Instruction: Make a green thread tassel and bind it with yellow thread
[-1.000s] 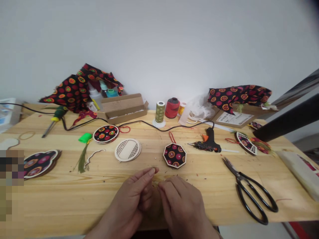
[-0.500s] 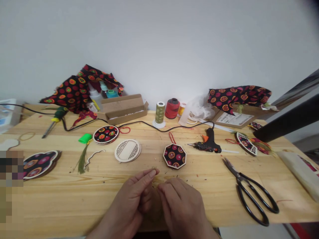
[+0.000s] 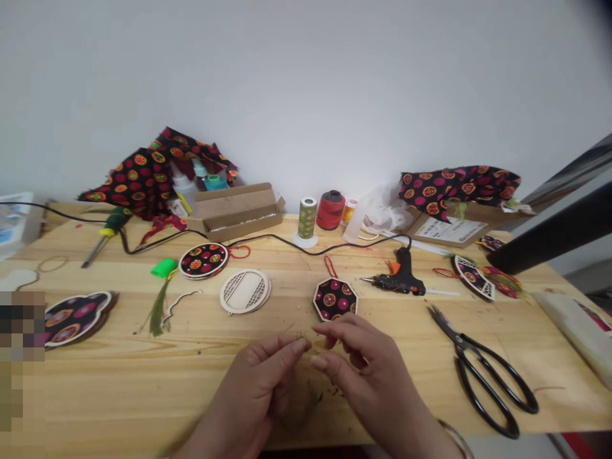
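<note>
My left hand [image 3: 268, 379] is closed in a pinch low in the middle of the view. Short ends of green thread [image 3: 300, 335] stick up between its thumb and forefinger; the rest is hidden by the hand. Just right of it is my right hand [image 3: 366, 366], thumb and forefinger apart, with nothing visible between them. Beyond the right fingers lies an octagonal ornament [image 3: 335, 298] with dark patterned fabric and a red loop; the fingertips overlap its lower edge in view. A round pale wooden frame [image 3: 245, 291] with lattice cutouts lies up and left of the hands.
Large black-handled scissors [image 3: 478, 366] lie at right, behind them a glue gun [image 3: 399, 277] with its cable crossing the table. A green thread spool [image 3: 306, 220] and red spool [image 3: 331, 210] stand near the wall. A green tassel [image 3: 157, 312] and round fabric ornament [image 3: 203, 260] lie left.
My right hand has lifted forward and its fingers have opened from a closed pinch. My left hand keeps the green thread and has shifted slightly toward me.
</note>
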{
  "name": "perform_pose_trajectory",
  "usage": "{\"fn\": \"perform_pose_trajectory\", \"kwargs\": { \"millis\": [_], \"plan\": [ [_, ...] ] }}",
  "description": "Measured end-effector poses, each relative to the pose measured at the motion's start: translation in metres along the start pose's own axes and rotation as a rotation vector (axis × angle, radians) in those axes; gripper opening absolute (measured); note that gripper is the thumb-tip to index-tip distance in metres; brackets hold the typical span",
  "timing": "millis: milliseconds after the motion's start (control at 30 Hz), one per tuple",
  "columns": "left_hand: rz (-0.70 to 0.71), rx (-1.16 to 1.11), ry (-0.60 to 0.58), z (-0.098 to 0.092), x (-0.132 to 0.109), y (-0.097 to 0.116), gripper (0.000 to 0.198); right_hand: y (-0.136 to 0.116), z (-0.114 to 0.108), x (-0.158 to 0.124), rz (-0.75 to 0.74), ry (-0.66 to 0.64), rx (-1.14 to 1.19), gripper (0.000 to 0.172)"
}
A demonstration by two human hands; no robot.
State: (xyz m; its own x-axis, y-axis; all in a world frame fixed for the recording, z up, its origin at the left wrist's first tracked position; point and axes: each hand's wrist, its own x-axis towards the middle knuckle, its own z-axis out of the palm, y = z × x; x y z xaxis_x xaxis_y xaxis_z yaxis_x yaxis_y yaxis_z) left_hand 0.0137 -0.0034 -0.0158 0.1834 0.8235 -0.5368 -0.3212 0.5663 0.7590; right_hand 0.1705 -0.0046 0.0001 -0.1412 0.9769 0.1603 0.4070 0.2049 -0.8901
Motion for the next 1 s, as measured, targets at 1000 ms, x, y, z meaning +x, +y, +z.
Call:
{"fn": "perform_pose_trajectory", "kwargs": {
  "millis": [1000],
  "plan": [
    [-0.265,-0.288,-0.053,0.004,-0.008,0.006,0.018,-0.004,0.003,0.022,0.464,-0.112,0.477,0.015]
  ]
}}
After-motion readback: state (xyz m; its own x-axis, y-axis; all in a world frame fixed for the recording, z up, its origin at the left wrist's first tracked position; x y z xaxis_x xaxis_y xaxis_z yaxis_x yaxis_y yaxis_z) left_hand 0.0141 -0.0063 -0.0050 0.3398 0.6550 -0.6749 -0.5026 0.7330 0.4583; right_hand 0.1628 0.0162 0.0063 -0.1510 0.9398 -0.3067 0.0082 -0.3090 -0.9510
